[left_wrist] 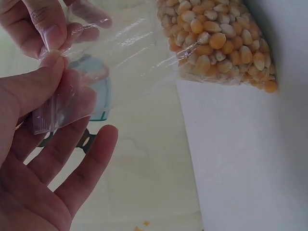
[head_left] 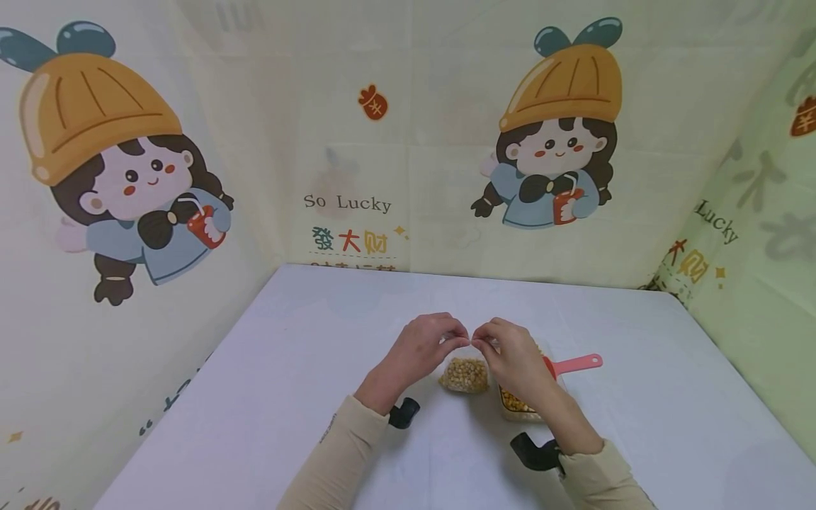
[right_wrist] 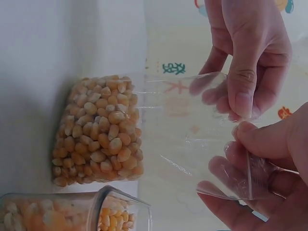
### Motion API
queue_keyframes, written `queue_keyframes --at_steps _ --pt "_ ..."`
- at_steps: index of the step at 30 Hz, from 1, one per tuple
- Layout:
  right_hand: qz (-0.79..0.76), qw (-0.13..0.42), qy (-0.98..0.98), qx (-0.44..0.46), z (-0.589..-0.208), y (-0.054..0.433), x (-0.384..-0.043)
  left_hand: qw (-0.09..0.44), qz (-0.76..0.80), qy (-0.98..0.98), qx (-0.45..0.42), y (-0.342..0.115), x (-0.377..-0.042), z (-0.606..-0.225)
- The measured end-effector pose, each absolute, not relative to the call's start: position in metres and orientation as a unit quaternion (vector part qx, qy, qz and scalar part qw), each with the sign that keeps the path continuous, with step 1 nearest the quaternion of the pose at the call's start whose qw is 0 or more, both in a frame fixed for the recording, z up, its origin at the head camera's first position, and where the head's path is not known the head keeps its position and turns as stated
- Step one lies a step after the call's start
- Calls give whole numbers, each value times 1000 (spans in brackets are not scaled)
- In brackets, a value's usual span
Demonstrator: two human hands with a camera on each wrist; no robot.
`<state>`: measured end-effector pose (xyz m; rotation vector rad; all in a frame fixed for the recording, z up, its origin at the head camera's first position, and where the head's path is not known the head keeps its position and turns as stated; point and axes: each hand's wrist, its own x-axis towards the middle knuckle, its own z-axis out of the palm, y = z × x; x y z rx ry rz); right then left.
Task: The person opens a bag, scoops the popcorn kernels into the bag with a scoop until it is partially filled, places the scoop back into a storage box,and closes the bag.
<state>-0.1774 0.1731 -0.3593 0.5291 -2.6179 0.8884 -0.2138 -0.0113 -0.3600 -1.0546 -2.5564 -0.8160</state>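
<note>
A clear zip bag (left_wrist: 139,53) stands upright with corn kernels (right_wrist: 98,132) filling its lower part. My left hand (head_left: 423,347) pinches the bag's top edge between thumb and forefinger, its other fingers spread behind the plastic. Right beside it, my right hand (head_left: 513,358) pinches the same edge, thumb tips nearly meeting in the right wrist view. The zip strip (right_wrist: 249,175) runs along the top by the right hand's fingers. Below the right hand is a clear box (head_left: 523,416) of corn, partly hidden by that hand and forearm.
A pink scoop (head_left: 580,364) lies at the box, its handle pointing right. The white table (head_left: 344,319) meets a printed cloth backdrop (head_left: 433,234) at the back and sides. Black wrist camera mounts (head_left: 535,453) hang under both forearms.
</note>
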Motion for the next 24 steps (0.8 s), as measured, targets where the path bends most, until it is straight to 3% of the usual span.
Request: queue_keyframes --at_steps 12,24 --pt "333 136 -914 188 -358 172 -177 117 -276 -880 -368 -14 -214 -357" --pt "329 149 -912 196 -359 170 -178 109 -273 -885 -361 -15 -213 -356"
